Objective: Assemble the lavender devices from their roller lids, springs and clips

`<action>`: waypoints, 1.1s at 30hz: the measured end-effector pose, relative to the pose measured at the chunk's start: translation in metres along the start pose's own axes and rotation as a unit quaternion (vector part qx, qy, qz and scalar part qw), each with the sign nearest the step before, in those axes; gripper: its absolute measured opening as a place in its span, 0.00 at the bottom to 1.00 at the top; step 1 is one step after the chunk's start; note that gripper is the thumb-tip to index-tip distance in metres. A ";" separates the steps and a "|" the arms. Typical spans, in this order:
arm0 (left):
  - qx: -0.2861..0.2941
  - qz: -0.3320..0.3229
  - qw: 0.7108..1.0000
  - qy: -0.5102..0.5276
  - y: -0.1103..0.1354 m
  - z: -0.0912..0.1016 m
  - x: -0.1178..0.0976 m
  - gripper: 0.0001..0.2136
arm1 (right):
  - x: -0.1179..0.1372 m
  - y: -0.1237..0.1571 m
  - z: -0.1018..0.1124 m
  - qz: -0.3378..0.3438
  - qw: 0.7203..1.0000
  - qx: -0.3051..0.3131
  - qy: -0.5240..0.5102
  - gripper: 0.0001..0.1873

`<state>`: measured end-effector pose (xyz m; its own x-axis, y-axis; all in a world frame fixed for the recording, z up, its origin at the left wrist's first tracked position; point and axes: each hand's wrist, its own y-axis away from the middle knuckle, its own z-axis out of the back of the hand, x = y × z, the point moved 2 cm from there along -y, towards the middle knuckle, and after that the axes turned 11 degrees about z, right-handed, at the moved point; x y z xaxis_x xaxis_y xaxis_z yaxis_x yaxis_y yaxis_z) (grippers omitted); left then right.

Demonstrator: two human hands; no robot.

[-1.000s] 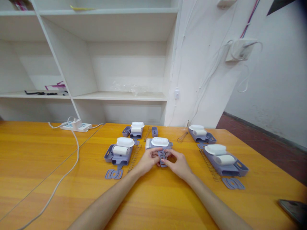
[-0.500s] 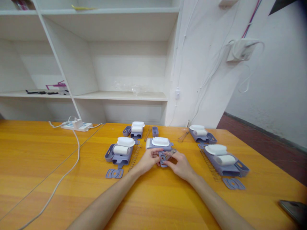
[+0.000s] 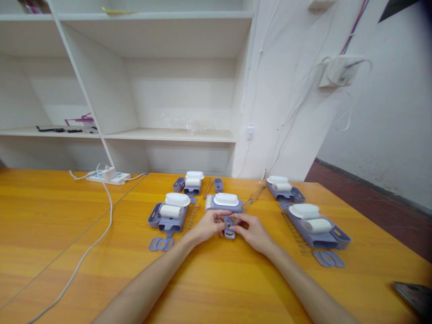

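Between my hands is a small grey-purple slotted plate (image 3: 229,228), held upright above the table. My left hand (image 3: 211,223) grips its left side with thumb and fingers. On its right side, the fingertips of my right hand (image 3: 251,229) pinch the plate near its middle. Just behind them lies a grey-purple housing (image 3: 209,203) with a white oval brush-like piece (image 3: 226,199) on top. A thin coil spring (image 3: 252,200) stretches from beside this housing toward the back right. My fingers partly hide the plate.
Similar housings with white rollers stand at left (image 3: 170,211), back left (image 3: 192,182), back right (image 3: 281,186) and right (image 3: 317,226). Flat slotted plates (image 3: 161,244) and springs (image 3: 297,234) lie beside them. A power strip (image 3: 113,176) trails a white cable (image 3: 110,216); a phone-like dark object (image 3: 415,294) lies at right.
The coil spring by my right fingers is gone from there; coils now reach from beside the middle housing to the back right. The plate is lower and more exposed, both hands still on it.
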<state>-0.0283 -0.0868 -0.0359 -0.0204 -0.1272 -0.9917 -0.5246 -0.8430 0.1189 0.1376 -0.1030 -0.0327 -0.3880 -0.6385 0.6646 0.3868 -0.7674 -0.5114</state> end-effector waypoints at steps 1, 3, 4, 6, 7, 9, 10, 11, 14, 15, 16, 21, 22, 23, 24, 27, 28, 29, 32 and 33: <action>0.001 0.002 1.000 -0.001 0.000 0.000 0.000 0.22 | 0.000 0.000 0.000 -0.002 1.000 0.000 -0.004 0.14; -0.003 0.008 1.000 -0.003 0.000 0.001 0.000 0.22 | -0.001 -0.001 -0.001 -0.003 1.000 0.004 -0.005 0.14; -0.005 0.007 1.000 -0.004 0.000 0.000 0.000 0.22 | -0.001 -0.001 -0.001 -0.004 1.000 0.007 -0.003 0.15; -0.002 -0.001 1.000 -0.010 0.000 -0.001 -0.001 0.22 | -0.002 -0.001 -0.001 -0.005 1.000 0.013 0.007 0.15; 0.003 -0.005 1.000 -0.014 0.000 -0.001 -0.001 0.21 | -0.003 -0.001 -0.002 -0.005 1.000 0.015 0.015 0.15; 0.014 -0.012 1.000 -0.023 0.000 -0.002 -0.003 0.21 | -0.002 -0.001 -0.002 -0.004 0.999 0.017 0.031 0.15; 0.019 -0.012 0.999 -0.026 0.000 -0.003 -0.004 0.21 | -0.002 -0.001 -0.001 -0.001 0.999 0.018 0.036 0.15; 0.024 -0.011 0.999 -0.029 0.000 -0.003 -0.004 0.21 | -0.001 -0.001 -0.001 0.003 0.999 0.020 0.038 0.15; 0.044 -0.007 0.999 -0.026 0.000 -0.003 -0.004 0.23 | 0.002 -0.001 0.000 0.012 0.999 0.026 0.037 0.18; 0.050 -0.005 0.998 -0.023 0.000 -0.003 -0.004 0.24 | 0.003 -0.001 0.000 0.012 0.999 0.028 0.040 0.18; 0.052 -0.004 0.998 -0.019 0.000 -0.003 -0.003 0.24 | 0.004 -0.001 0.001 0.012 0.998 0.032 0.044 0.18; 0.017 0.003 1.000 -0.008 -0.004 -0.002 0.006 0.26 | 0.010 -0.002 0.004 0.032 0.995 0.056 0.074 0.10; 0.007 0.006 1.000 -0.004 -0.005 -0.001 0.007 0.27 | 0.011 -0.003 0.004 0.035 0.995 0.057 0.072 0.10; -0.002 0.007 1.000 -0.001 -0.005 -0.001 0.008 0.27 | 0.011 -0.003 0.004 0.038 0.996 0.058 0.063 0.10; -0.010 0.009 1.000 0.001 -0.006 -0.001 0.009 0.28 | 0.011 -0.003 0.004 0.038 0.996 0.057 0.050 0.12; -0.015 0.010 1.000 0.004 -0.006 -0.001 0.008 0.28 | 0.008 -0.003 0.005 0.024 0.999 0.039 0.011 0.15; -0.014 0.010 1.000 0.006 -0.006 -0.002 0.008 0.28 | 0.007 -0.003 0.005 0.015 0.999 0.036 0.003 0.14; -0.013 0.009 1.000 0.009 -0.006 -0.002 0.008 0.28 | 0.007 -0.003 0.005 0.009 0.999 0.035 -0.003 0.12; -0.007 0.001 1.000 0.022 -0.007 -0.001 0.010 0.28 | 0.009 -0.003 0.006 0.008 0.999 0.049 -0.016 0.11; -0.008 -0.002 1.000 0.022 -0.008 -0.001 0.011 0.28 | 0.010 -0.003 0.006 0.009 0.999 0.050 -0.017 0.11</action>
<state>-0.0238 -0.0818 -0.0477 0.0201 -0.1469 -0.9889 -0.5110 -0.8517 0.1161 0.1378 -0.1064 -0.0210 -0.3513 -0.6488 0.6750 0.4758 -0.7447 -0.4680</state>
